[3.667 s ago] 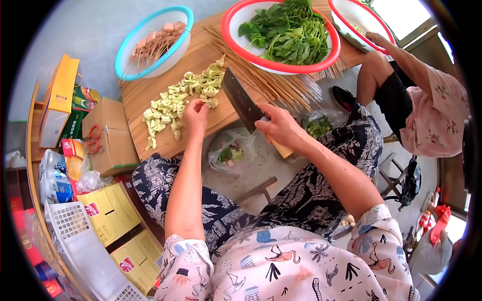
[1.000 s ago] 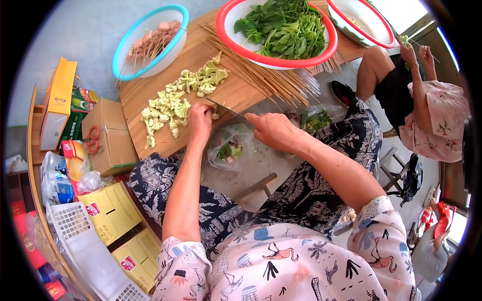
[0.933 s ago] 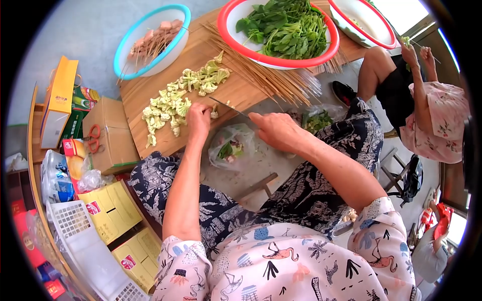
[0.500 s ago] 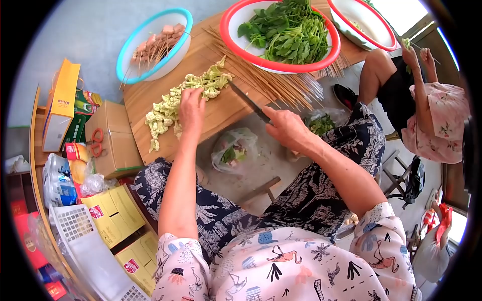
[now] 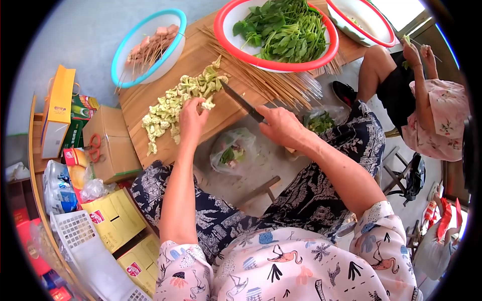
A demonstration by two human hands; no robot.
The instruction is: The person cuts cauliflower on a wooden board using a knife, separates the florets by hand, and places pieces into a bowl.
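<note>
My right hand (image 5: 283, 126) is wrapped round the handle of a knife (image 5: 242, 101), whose blade points up and left over the wooden table. The knife tip reaches the right end of a pile of cauliflower florets (image 5: 168, 109). Fingers bent together, my left hand (image 5: 193, 119) is at the near side of that pile. A small cauliflower floret (image 5: 207, 104) shows at its fingertips. Many thin bamboo skewers (image 5: 271, 83) lie beyond the knife, partly under a red-rimmed basin (image 5: 335, 47) of leafy greens (image 5: 286, 32).
A blue-rimmed basin (image 5: 116, 70) holds skewered meat. Another red-rimmed basin (image 5: 389, 40) stands at the far right. Below the table's edge lies a plastic bag (image 5: 233, 153) with scraps. Boxes and red scissors (image 5: 95, 148) are on the left. Another person (image 5: 434, 110) sits at the right.
My left hand has drawn slightly back from the pile, and a floret now shows at its fingertips. The knife and my right hand have shifted a little left.
</note>
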